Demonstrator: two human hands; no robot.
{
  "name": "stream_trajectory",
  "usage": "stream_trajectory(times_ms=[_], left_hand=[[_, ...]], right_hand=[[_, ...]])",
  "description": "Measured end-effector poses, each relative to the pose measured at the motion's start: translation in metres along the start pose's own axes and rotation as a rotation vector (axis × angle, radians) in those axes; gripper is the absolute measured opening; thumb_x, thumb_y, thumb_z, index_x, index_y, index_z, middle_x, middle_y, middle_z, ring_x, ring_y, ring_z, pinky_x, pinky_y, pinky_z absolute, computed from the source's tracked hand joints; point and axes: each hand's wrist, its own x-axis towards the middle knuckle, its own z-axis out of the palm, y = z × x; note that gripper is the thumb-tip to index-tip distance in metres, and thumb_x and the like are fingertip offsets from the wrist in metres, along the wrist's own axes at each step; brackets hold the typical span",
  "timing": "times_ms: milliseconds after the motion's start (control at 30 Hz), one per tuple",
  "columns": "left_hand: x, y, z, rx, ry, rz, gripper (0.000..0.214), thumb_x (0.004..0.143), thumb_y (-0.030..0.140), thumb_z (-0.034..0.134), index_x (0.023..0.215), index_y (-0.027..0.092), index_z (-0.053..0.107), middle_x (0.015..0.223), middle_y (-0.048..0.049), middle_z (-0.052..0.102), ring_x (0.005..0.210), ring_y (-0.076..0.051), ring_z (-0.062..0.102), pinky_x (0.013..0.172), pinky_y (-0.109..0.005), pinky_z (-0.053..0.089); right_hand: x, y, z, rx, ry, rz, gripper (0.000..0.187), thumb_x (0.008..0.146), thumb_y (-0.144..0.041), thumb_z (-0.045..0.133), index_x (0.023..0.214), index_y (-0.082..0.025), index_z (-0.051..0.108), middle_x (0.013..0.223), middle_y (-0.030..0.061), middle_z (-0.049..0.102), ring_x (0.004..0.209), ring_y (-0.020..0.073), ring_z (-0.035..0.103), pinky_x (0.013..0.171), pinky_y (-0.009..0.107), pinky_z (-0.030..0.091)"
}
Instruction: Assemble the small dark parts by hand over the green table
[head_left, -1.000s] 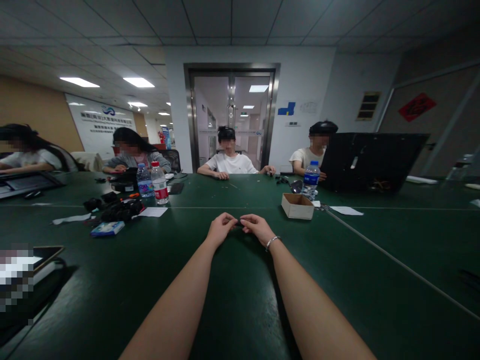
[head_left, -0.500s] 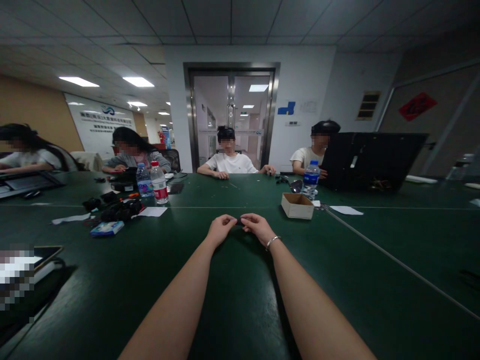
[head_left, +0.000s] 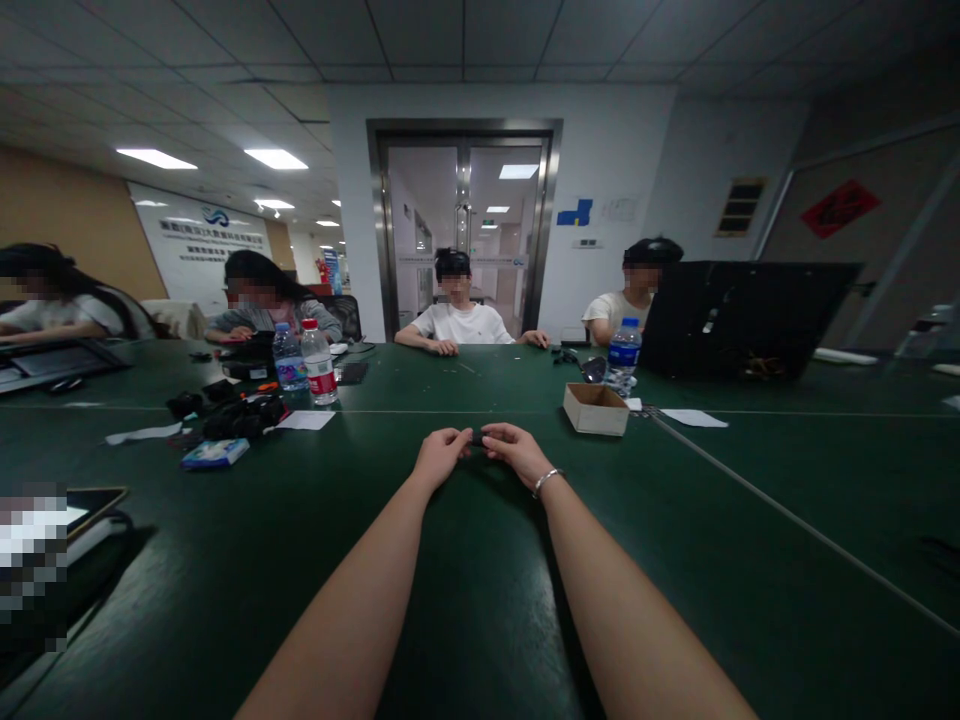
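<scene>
My left hand (head_left: 441, 456) and my right hand (head_left: 514, 451) meet at arm's length over the dark green table (head_left: 480, 600). Both are closed in a pinch on a small dark object (head_left: 477, 437) held between their fingertips; it is too small to name. A thin bracelet (head_left: 546, 480) circles my right wrist. Both forearms stretch out from the bottom of the view.
A small open cardboard box (head_left: 595, 408) sits just right of my hands, with a water bottle (head_left: 622, 356) behind it. Two bottles (head_left: 309, 362), black gear (head_left: 236, 415) and papers lie at left. An open black case (head_left: 742, 318) stands at right. Several people sit along the far side.
My hands stay together on the small dark object; the fingertips have closed in slightly. The view has tilted a little.
</scene>
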Motion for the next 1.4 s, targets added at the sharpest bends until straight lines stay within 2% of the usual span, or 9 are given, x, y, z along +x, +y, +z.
stream_trajectory(times_ms=[333, 600, 833, 900, 1100, 1400], left_hand=[[-0.0002, 0.0003, 0.0010, -0.082, -0.001, 0.038, 0.040, 0.072, 0.052, 0.053, 0.083, 0.014, 0.062, 0.074, -0.0049, 0.063, 0.065, -0.015, 0.055, 0.055, -0.023, 0.040], [-0.0027, 0.0063, -0.0014, -0.185, -0.014, 0.132, 0.029, 0.068, 0.034, 0.064, 0.091, 0.015, 0.062, 0.084, -0.0064, 0.064, 0.076, -0.016, 0.058, 0.069, -0.027, 0.046], [-0.0010, 0.0059, 0.0005, -0.280, -0.021, 0.125, 0.032, 0.062, 0.021, 0.069, 0.093, 0.015, 0.061, 0.091, -0.0072, 0.064, 0.084, -0.017, 0.059, 0.081, -0.031, 0.045], [-0.0011, 0.0067, 0.0002, -0.288, -0.019, 0.093, 0.033, 0.063, 0.024, 0.069, 0.094, 0.015, 0.061, 0.092, -0.0079, 0.064, 0.086, -0.017, 0.059, 0.080, -0.030, 0.045], [-0.0029, 0.0087, -0.0015, -0.185, -0.010, -0.010, 0.036, 0.070, 0.043, 0.060, 0.094, 0.016, 0.061, 0.090, -0.0076, 0.064, 0.081, -0.018, 0.058, 0.059, -0.023, 0.044], [0.0007, 0.0015, 0.0002, -0.054, 0.017, -0.039, 0.049, 0.069, 0.060, 0.050, 0.071, 0.013, 0.061, 0.059, -0.0025, 0.057, 0.054, -0.012, 0.051, 0.051, -0.022, 0.037]], right_hand=[[-0.0018, -0.0038, 0.0020, 0.029, 0.004, 0.032, 0.032, 0.058, -0.022, 0.076, 0.085, -0.013, 0.063, 0.078, 0.0029, 0.060, 0.063, 0.0093, 0.056, 0.056, 0.018, 0.048], [-0.0001, -0.0020, 0.0010, 0.046, 0.019, 0.037, 0.029, 0.060, -0.020, 0.076, 0.085, -0.012, 0.063, 0.077, 0.0037, 0.062, 0.061, 0.0090, 0.057, 0.054, 0.017, 0.048], [-0.0003, -0.0014, -0.0001, 0.050, 0.023, 0.035, 0.027, 0.061, -0.021, 0.075, 0.084, -0.012, 0.064, 0.072, 0.0030, 0.061, 0.059, 0.0088, 0.057, 0.052, 0.016, 0.048], [0.0003, -0.0006, -0.0007, 0.051, 0.029, 0.036, 0.027, 0.061, -0.020, 0.075, 0.084, -0.012, 0.064, 0.073, 0.0031, 0.061, 0.059, 0.0088, 0.057, 0.053, 0.016, 0.049], [0.0012, 0.0007, -0.0003, 0.046, 0.042, 0.043, 0.026, 0.062, -0.019, 0.074, 0.084, -0.012, 0.063, 0.074, 0.0034, 0.062, 0.058, 0.0085, 0.057, 0.052, 0.015, 0.049], [0.0010, -0.0013, 0.0015, 0.044, 0.057, 0.060, 0.023, 0.062, -0.018, 0.074, 0.082, -0.012, 0.064, 0.072, 0.0038, 0.062, 0.058, 0.0090, 0.057, 0.050, 0.016, 0.048]])
